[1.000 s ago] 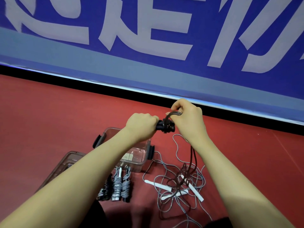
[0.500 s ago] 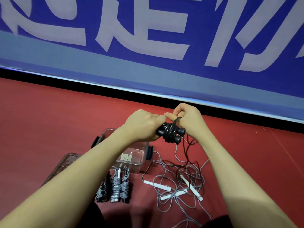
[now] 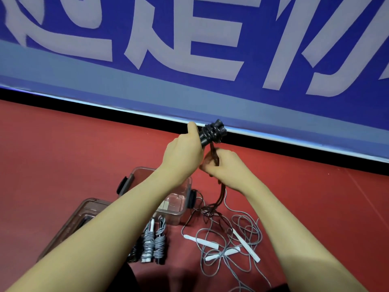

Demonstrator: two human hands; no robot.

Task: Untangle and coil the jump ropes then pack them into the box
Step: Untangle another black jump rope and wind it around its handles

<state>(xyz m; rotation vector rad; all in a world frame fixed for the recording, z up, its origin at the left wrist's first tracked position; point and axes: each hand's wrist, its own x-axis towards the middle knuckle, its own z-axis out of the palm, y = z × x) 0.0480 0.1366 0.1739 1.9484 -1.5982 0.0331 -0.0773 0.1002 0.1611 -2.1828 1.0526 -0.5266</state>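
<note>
Black jump rope (image 3: 212, 131): paired black handles held together, raised and tilted up to the right, several turns of dark cord wound around them. One length of cord runs down from the handles, through the right hand, to the floor.

Left hand (image 3: 183, 153): grip closed around the lower end of the black handles, thumb lying up along them.

Right hand (image 3: 226, 169): just below and beside the left hand, grip closed on the hanging dark cord (image 3: 221, 192), fingers curled round it.

Loose ropes (image 3: 229, 241): grey cords in a tangled heap on the red floor (image 3: 63, 154), to the right of the box; several white handles lie among them, and the dark cord's lower end lies in the same heap.

Box (image 3: 181, 207): clear plastic, open, dark latches on its sides, on the floor beneath the left forearm. Contents cannot be told.

Lid (image 3: 88, 209): clear brownish, flat on the floor just left of the box, partly hidden by the left arm.

Coiled ropes (image 3: 153, 241): grey-wound bundles lying side by side in front of the box; a darker one beside them is mostly hidden.

Banner (image 3: 189, 49): blue with large white characters, along the far edge of the floor.
</note>
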